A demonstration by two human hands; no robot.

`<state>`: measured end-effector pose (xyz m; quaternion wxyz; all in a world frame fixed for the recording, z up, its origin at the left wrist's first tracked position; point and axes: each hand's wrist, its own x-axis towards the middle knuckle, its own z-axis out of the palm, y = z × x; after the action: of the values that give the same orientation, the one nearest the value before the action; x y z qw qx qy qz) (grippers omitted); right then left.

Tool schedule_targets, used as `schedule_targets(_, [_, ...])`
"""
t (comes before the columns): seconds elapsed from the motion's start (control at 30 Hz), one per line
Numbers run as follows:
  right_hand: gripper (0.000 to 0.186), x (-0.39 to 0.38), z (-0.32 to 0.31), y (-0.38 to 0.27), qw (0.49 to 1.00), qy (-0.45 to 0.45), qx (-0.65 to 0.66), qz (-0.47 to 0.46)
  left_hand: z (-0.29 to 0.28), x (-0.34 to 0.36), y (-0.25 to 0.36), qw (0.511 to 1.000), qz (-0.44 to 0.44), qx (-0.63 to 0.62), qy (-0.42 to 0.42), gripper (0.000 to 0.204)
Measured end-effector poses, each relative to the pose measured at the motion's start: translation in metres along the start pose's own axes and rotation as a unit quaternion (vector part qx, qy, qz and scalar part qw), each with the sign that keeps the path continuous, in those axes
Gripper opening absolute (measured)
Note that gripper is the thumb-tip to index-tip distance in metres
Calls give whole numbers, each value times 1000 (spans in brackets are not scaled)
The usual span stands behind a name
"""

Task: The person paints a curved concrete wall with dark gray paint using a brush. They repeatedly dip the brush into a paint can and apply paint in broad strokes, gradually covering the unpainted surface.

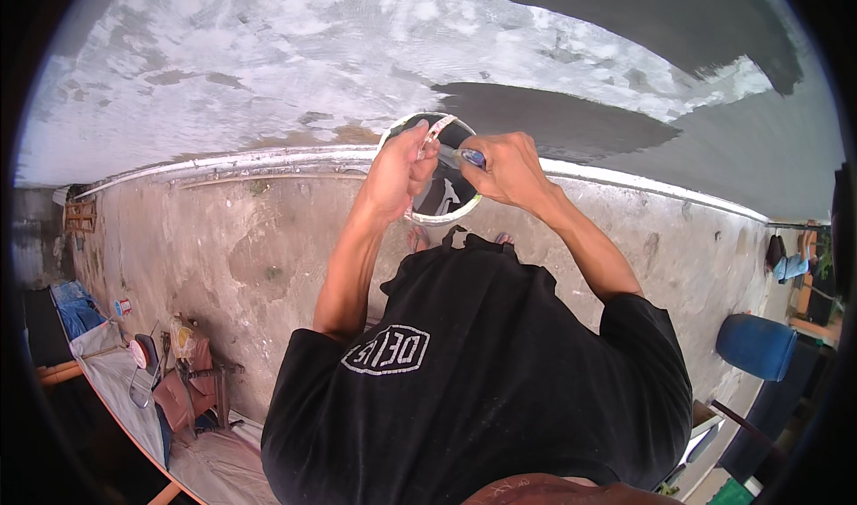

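A round white-rimmed bucket with dark grey paint inside hangs in front of me, close to the wall. My left hand is closed around the bucket's pale, paint-smeared handle. Over the right side of the rim, my right hand grips a paintbrush by its bluish handle. The brush points left into the bucket's mouth, and its bristle end is mostly hidden by my left hand. Beyond the bucket stands a patchy whitish wall with dark grey painted areas on its right side.
A concrete floor runs along the wall's white base edge. To the left behind me are a worn brown chair, a grey sheet and a blue tarp. A blue chair back stands at the right.
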<state>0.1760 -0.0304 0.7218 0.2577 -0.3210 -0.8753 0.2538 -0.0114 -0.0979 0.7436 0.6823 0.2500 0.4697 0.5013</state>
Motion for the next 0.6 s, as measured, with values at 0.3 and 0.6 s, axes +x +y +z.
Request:
schedule_targets(0.3, [19, -24, -2, 22, 984, 134, -54, -107, 8, 10, 0, 1000, -13, 3, -24, 38])
schedule_targets(0.6, [17, -24, -13, 23, 957, -6, 257, 134, 27, 23, 1, 999, 10, 29, -45, 39])
